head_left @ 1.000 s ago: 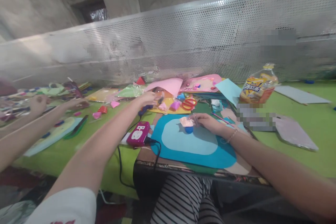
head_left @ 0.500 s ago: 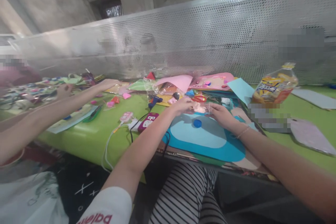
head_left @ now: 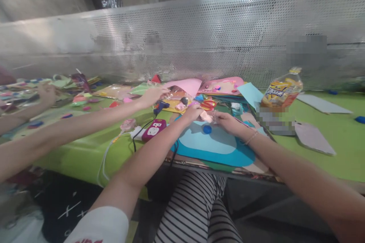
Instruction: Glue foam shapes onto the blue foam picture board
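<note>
A soft peach-coloured lump, seemingly modelling clay (head_left: 205,116), sits between my two hands above the paper. My left hand (head_left: 194,111) is closed on the lump's left side. My right hand (head_left: 227,120) has its fingers pinched on a scrap of clear plastic (head_left: 214,116) beside the lump. Below them lies a blue paper sheet (head_left: 188,153) with a light blue rounded shape (head_left: 219,142) on it. A round dark blue piece (head_left: 207,129) rests on that shape. Red scissors handles (head_left: 208,105) lie just beyond my hands.
Another person's hand (head_left: 154,97) reaches over the table left of mine. A purple power bank (head_left: 154,130) with cables lies near my left forearm. To the right stand a plastic snack container (head_left: 281,93) and a pale phone-shaped object (head_left: 313,137). A perforated metal panel (head_left: 211,41) runs behind.
The view has turned slightly right. The peach lump and clear plastic now look more separate between my hands. The other person's near hand has moved right, towards the clear plastic bags.
</note>
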